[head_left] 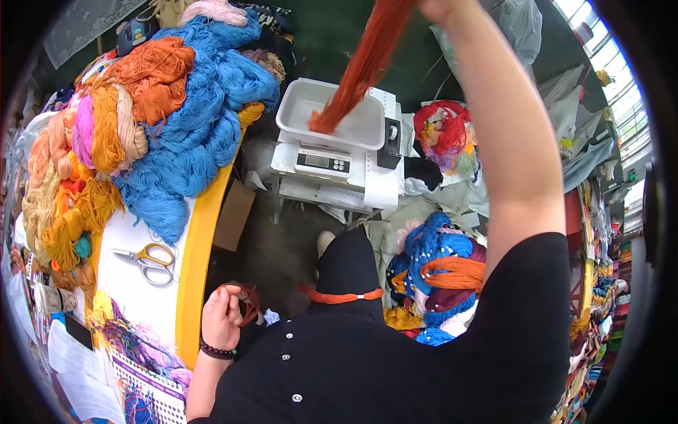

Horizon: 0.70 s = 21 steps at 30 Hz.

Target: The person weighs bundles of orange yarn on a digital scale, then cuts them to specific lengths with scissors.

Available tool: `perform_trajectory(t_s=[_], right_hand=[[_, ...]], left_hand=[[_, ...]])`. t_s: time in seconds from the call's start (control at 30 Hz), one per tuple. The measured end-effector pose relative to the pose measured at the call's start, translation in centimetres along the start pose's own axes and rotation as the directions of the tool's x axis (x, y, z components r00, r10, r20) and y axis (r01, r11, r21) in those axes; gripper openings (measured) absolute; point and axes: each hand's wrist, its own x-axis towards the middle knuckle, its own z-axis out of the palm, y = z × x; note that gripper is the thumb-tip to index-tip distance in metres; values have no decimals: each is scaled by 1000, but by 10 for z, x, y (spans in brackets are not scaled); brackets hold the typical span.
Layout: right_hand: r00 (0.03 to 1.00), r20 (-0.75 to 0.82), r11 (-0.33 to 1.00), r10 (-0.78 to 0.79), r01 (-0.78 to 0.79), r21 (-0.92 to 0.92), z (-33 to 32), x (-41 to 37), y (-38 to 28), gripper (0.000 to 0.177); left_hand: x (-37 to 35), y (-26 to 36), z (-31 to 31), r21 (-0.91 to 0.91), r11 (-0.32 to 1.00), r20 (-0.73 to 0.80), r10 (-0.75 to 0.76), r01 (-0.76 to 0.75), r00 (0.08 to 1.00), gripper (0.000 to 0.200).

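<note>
At the top edge my right hand point(439, 8), partly cut off by the frame, is closed on a rust-orange yarn skein point(367, 60). The skein hangs down and to the left, its lower end overlapping the white plastic tray point(296, 106) on the digital scale point(323, 162). Low on the left, beside the yellow table edge, my left hand point(222, 318) has its fingers curled around some thin reddish-brown yarn point(248, 304). Across my leg lies a narrow orange yarn bundle point(332, 297) with a small white tie.
Blue yarn point(205, 92) and other coloured skeins are heaped on the left table. Scissors point(152, 263) lie on its white top, a phone point(78, 331) nearer me. Tied bundles of blue yarn point(441, 240) sit to my right, and red yarn point(445, 127) beside the scale.
</note>
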Motion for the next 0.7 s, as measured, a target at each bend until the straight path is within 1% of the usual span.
perform_trajectory(t_s=[0.03,0.07,0.1,0.13,0.17,0.2,0.23,0.27,0.3,0.33,0.37,0.4,0.47,0.5,0.53,0.57,0.6,0.67,0.7], right_hand=[[999,-27,985,40,-44,-170,-11,2,29,7],[995,-53,940,80,-93,-327,-21,4,58,7],[995,-8,880,95,-88,-466,-49,7,103,6],[992,36,800,118,-74,-595,-78,9,151,17],[991,-36,738,128,-120,-664,-74,-7,169,19],[978,-97,541,186,-184,-821,-68,-22,182,21],[990,101,408,94,55,-911,-84,-29,218,22],[993,98,139,66,88,-986,-82,-52,245,23],[972,158,-62,172,171,-983,-68,-80,249,22],[950,81,-193,301,143,-971,-55,-102,257,22],[963,181,-203,201,222,-954,-59,-126,276,20],[955,281,-222,99,296,-929,-66,-148,297,19],[960,275,-204,-49,260,-944,-62,-182,315,20],[964,229,-180,-132,204,-962,-51,-195,312,25],[965,226,-181,-130,201,-963,-40,-207,307,25],[971,92,-63,-219,80,-995,-28,-217,297,25],[955,-50,64,-291,-32,-997,-14,-226,288,25],[974,-208,385,-90,-158,-909,18,-253,268,24],[983,-162,532,-83,-94,-841,41,-268,265,17]], left_hand=[[3,2,0,-2,1000,-4,23,-23,1000,23],[6,3,0,-4,999,-8,45,-45,999,22],[10,4,1,1,999,-8,42,-42,999,22],[13,3,3,-15,997,-56,77,-78,995,22],[16,3,5,-31,993,-105,112,-115,988,23],[18,5,6,-30,993,-106,110,-114,988,23],[20,7,7,-34,993,-104,108,-112,989,23],[22,9,8,-40,993,-103,105,-109,989,23],[23,11,6,-41,993,-105,103,-108,989,23],[24,14,2,-48,995,-42,82,-84,996,23],[25,15,-1,-54,997,21,60,-58,998,23],[26,15,-1,-54,997,18,58,-57,998,23],[26,15,-2,-94,995,28,19,-16,999,24],[26,15,-1,-94,996,26,15,-13,1000,24],[25,15,2,-73,997,21,20,-18,1000,25],[25,15,5,-52,998,18,26,-25,999,26],[27,13,7,-53,998,22,27,-25,999,26],[30,6,11,95,990,-42,106,-101,993,28],[28,6,16,45,994,-18,97,-96,995,28]])
